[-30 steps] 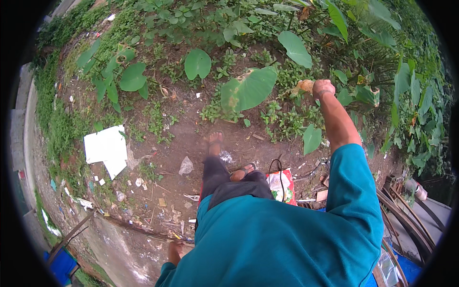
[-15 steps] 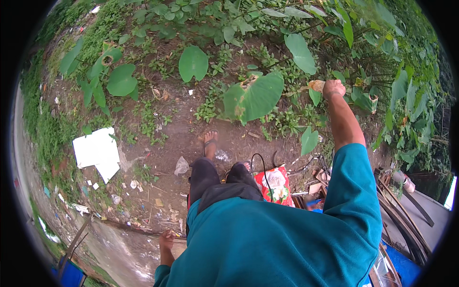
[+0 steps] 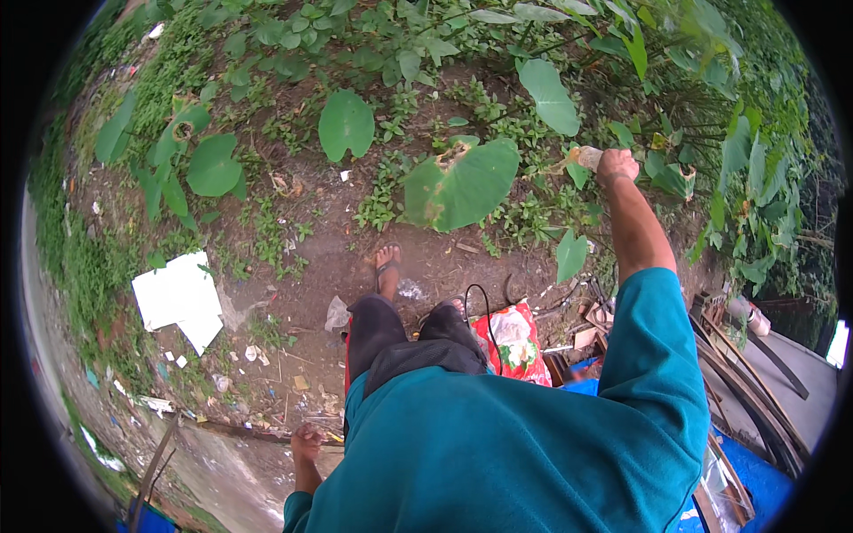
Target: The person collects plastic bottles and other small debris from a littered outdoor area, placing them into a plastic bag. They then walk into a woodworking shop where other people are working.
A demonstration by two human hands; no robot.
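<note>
My right hand (image 3: 616, 166) reaches out to the far right, fingers wrapped round a pale tan, cup-like thing (image 3: 587, 158). Its exact kind is unclear; a ragged brownish streak trails from its left end. Just left of it spreads a large green leaf (image 3: 464, 185) with brown, torn patches. Low on the left, beside my body, my left hand (image 3: 306, 441) hangs with fingers curled in. Whatever it may hold is hidden.
Broad-leaved plants and weeds cover the far ground. White board pieces (image 3: 178, 298) and litter lie at left. By my sandalled feet (image 3: 387, 268) sits a red-and-white bag (image 3: 513, 343) with a black loop. Wooden strips (image 3: 746, 391) and blue sheeting (image 3: 746, 480) are at right.
The thing in my right hand looks paler and less orange. My right hand has shifted slightly left in view. My left hand has turned a little and sits slightly further left.
</note>
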